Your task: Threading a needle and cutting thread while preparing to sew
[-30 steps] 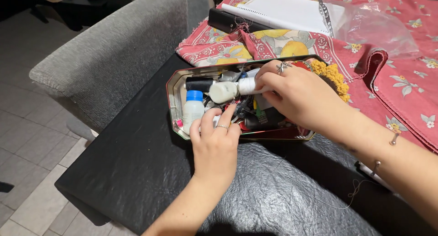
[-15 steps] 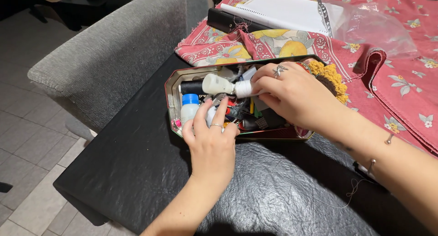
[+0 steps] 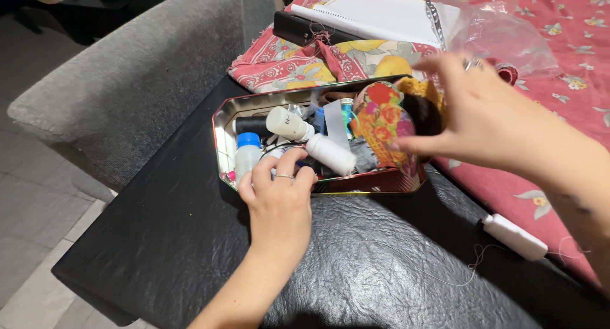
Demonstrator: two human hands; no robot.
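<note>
An open metal tin (image 3: pixel 221 130) full of sewing bits sits on the black table (image 3: pixel 190 240). My left hand (image 3: pixel 278 198) rests at its front edge, fingers curled over the rim next to a blue-capped bottle (image 3: pixel 246 154). Two white bottles (image 3: pixel 286 123) (image 3: pixel 330 153) and a black spool (image 3: pixel 251 125) lie inside. My right hand (image 3: pixel 495 122) is at the tin's right end, gripping a floral fabric pincushion (image 3: pixel 380 119) that stands tilted up on edge. A dark part and yellow crochet trim behind it are partly hidden and blurred.
A grey upholstered chair (image 3: pixel 127 94) stands left of the table. A red floral cloth (image 3: pixel 559 100) covers the right side, with a spiral notebook (image 3: pixel 375 14) and a clear plastic bag (image 3: pixel 502 33) on it. A small white object (image 3: pixel 515 237) and loose thread (image 3: pixel 413 268) lie on the table.
My right hand let go of the white bottle, which now lies in the tin, moved right and tipped up the floral pincushion. My left hand's fingers curled back onto the rim.
</note>
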